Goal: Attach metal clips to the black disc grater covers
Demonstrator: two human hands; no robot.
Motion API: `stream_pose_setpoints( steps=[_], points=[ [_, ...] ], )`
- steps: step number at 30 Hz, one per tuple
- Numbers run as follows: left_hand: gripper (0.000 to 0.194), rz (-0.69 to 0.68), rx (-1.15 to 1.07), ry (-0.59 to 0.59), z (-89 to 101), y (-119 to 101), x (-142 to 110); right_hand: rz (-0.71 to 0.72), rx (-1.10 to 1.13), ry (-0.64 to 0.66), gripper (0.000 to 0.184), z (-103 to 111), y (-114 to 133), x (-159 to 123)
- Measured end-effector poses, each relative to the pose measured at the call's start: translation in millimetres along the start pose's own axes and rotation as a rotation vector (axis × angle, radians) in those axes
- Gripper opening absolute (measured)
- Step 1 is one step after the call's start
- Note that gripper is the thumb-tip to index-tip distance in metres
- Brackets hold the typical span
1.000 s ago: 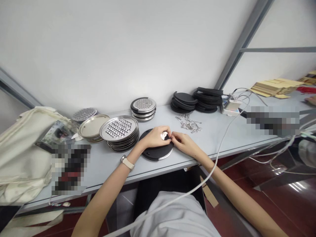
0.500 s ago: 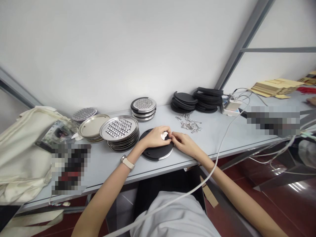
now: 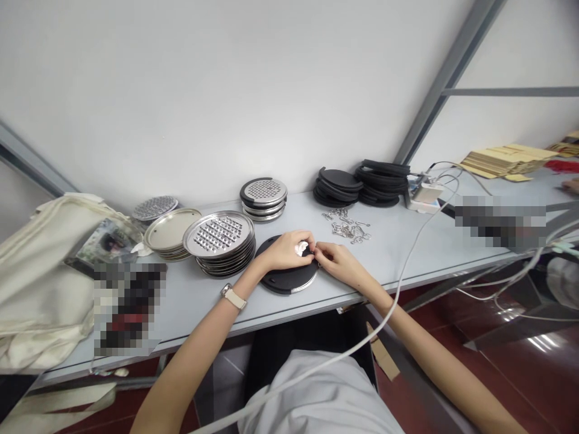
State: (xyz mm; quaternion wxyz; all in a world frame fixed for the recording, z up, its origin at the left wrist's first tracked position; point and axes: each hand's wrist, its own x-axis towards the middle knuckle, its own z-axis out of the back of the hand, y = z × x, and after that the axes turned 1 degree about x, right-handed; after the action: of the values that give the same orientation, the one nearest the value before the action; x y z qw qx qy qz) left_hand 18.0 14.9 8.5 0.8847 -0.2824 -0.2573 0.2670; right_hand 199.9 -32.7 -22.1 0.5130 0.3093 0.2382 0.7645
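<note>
A round black disc with a bright metal edge (image 3: 289, 281) lies flat on the table in front of me. Over its far side, my left hand (image 3: 289, 250) is closed, with a crumpled white wad (image 3: 301, 248) tucked inside the curled fingers. The thumb and forefinger pinch at the disc's right edge. My right hand (image 3: 337, 260) meets them there with its fingertips pressed together. A small metallic glint shows under the right fingers; what they hold is too small to make out. Several small metal clips (image 3: 346, 229) lie loose beyond my right hand.
Left of the disc stands a stack of round metal graters (image 3: 219, 238), beside plain round plates (image 3: 174, 230). More graters (image 3: 265, 193) and black round covers (image 3: 339, 181) line the wall. A white cable (image 3: 414, 241) crosses over my right forearm. Cream fabric (image 3: 40, 271) covers the left end.
Both hands stay at the disc's right edge with almost no movement. The right fingers have shifted very slightly, and a small glint beneath them shows more clearly.
</note>
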Motion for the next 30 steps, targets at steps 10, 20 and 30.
stream_pose_setpoints(
  steps=[10, 20, 30],
  points=[
    [0.013, 0.014, -0.022, 0.015, 0.9, 0.2, -0.5, -0.035, 0.02, 0.007, 0.029, 0.4, 1.2, 0.2],
    [0.01, 0.063, -0.046, 0.021, 1.5, -2.0, -0.6, -0.014, 0.004, -0.004, 0.028, 1.0, 2.0, -0.8],
    [0.01, 0.069, -0.042, 0.013, 1.0, -0.4, 0.2, -0.004, 0.015, -0.017, 0.026, 0.4, 4.1, -0.6]
  ],
)
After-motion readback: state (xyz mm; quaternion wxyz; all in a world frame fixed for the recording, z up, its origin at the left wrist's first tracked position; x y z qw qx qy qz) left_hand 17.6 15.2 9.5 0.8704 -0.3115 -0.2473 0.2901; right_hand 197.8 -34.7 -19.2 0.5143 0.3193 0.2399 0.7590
